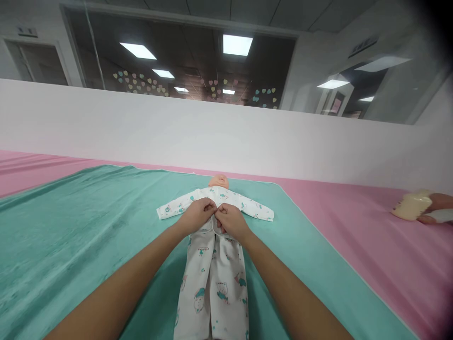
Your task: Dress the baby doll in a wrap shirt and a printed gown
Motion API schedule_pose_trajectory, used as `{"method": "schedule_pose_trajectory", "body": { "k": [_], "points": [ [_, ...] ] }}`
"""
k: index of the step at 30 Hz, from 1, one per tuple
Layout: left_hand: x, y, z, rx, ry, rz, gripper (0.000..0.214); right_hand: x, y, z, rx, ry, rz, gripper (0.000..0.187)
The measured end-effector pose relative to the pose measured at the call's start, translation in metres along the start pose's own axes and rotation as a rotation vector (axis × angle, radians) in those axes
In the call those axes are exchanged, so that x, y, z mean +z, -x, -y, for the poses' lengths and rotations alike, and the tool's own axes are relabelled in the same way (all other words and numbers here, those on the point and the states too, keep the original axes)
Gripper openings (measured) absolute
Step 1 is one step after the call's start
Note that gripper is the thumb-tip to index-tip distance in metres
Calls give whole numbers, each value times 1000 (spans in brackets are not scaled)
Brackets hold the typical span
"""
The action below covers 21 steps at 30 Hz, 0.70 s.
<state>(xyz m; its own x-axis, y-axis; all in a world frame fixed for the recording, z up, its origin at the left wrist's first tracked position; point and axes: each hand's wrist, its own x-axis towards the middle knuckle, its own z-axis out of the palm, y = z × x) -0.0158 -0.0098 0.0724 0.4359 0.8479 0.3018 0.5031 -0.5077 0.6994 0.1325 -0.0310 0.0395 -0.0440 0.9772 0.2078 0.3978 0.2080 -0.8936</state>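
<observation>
A baby doll lies on its back on a teal blanket, dressed in a white printed romper with its sleeves spread sideways. My left hand and my right hand are both closed at the middle of the doll's chest, side by side and touching. Their fingers pinch the romper's front edges together there. The doll's head points away from me and the romper legs stretch toward me.
The teal blanket covers a pink sheet on a wide surface backed by a white wall. At the far right edge another person's hand rests by a cream-coloured object. Windows with heart stickers run above the wall.
</observation>
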Motion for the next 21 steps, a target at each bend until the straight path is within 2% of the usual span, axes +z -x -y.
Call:
{"method": "schedule_pose_trajectory", "body": {
  "k": [11,21],
  "points": [
    [-4,-2,9,-9,-50,44,20,-1,0,0,2,-68,27,8],
    [3,-2,11,175,-172,-37,10,-1,0,0,-3,-58,18,10]
  ]
}}
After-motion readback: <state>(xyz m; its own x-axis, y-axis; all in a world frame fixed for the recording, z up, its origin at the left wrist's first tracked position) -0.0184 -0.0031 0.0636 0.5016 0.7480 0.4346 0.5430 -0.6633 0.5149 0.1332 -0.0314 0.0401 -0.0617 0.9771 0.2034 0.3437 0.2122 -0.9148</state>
